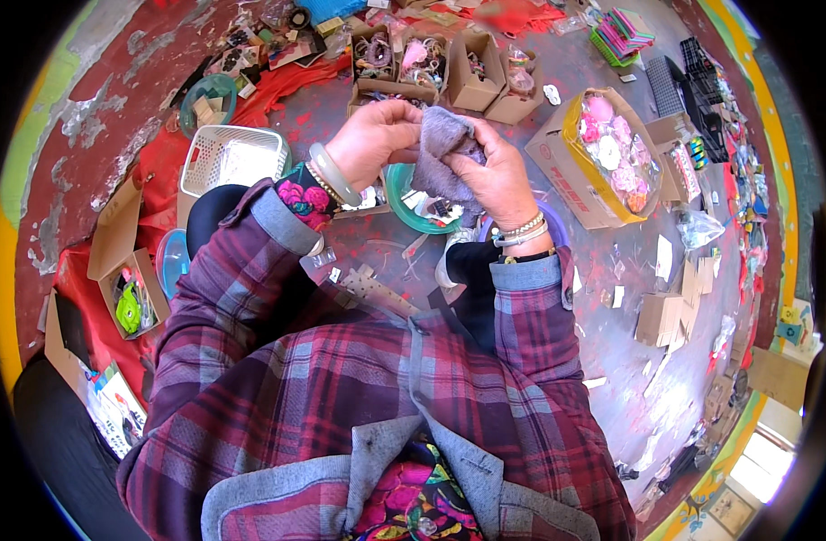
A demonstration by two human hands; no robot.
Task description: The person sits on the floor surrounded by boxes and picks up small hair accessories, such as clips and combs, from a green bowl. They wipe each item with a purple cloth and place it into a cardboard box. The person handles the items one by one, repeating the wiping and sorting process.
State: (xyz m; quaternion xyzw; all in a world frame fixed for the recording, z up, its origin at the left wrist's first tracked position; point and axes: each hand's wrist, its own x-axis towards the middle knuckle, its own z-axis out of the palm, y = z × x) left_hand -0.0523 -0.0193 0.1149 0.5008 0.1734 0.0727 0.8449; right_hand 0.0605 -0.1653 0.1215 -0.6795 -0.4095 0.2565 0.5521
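A piece of grey-purple fuzzy cloth, folded over on itself, is held up in front of me. My right hand grips its right side, thumb on the near face and fingers behind. At its left edge, the fingers of my left hand are pinched together on the cloth; their tips are partly hidden. Below the cloth, a green round basin on the floor holds small dark and white pieces. Part of a purple basin shows behind my right wrist.
Beyond my hands stand open cardboard boxes of hair accessories. A larger carton with pink and white fluffy items is at right. A white plastic basket sits at left, above a small box with a bright green item. Cardboard pieces and scraps litter the floor.
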